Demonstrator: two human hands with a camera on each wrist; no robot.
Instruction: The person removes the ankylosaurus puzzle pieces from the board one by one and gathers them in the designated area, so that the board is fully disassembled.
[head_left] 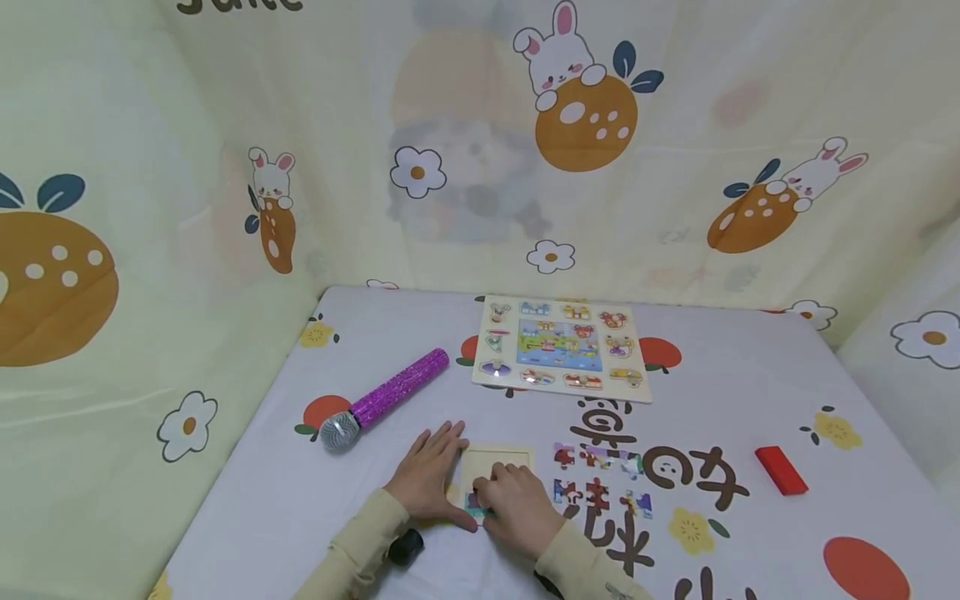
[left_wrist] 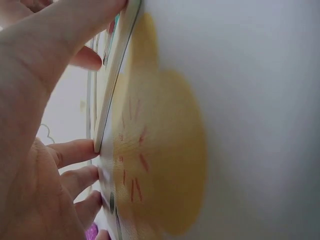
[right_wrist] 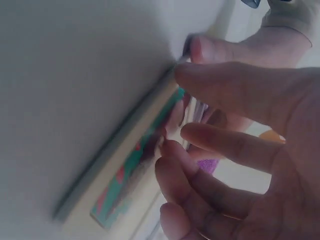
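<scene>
Seating puzzle pieces (right_wrist: 111,202), it seems, we brace the tray (head_left: 497,447) with left grip (head_left: 429,477) spread; whether our right grip (head_left: 519,505) pinches, we cannot tell; next probably calls for careful alignment.

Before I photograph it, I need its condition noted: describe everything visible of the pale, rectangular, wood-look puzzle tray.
The pale puzzle tray looks wooden, its raised rim framing a recess. It lies on the white printed tablecloth, partly filled: a teal-and-pink puzzle section shows at the near end, bare floor beyond. The left hand touches its edge with thumb and forefinger; the right hand hides part.
</scene>
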